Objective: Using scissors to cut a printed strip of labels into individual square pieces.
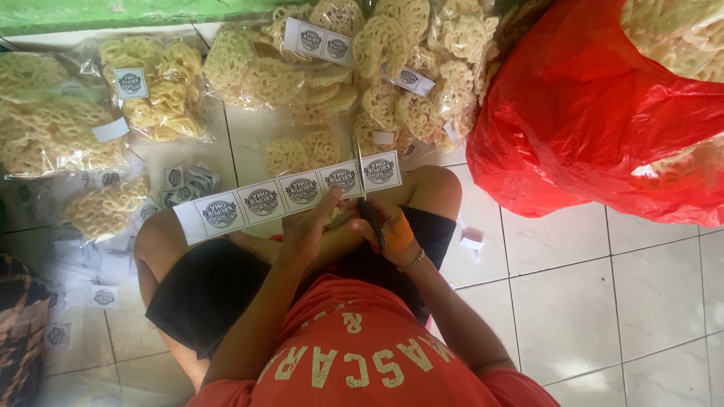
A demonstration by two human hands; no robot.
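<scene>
Head view: paper label strip (290, 194) held level above knees, over tiled floor (573, 301). Strip looks thin, light, floppy, easily torn; best pinched near cut line, which left hand (313, 230) does, closed on lower edge. Right hand (392, 230) closed around scissors (367, 197), blades upright across strip between last two labels. Both forearms bent inward, elbows tucked. Bagged crackers (158, 90) beyond, red plastic bag (596, 120) on right.

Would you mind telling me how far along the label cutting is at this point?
Done: several single cut labels lie on the tiled floor, and some cracker bags already carry one. In hand: the left hand holds the label strip while the right hand works scissors just before its last label. Left: about four labels uncut on the strip.
</scene>
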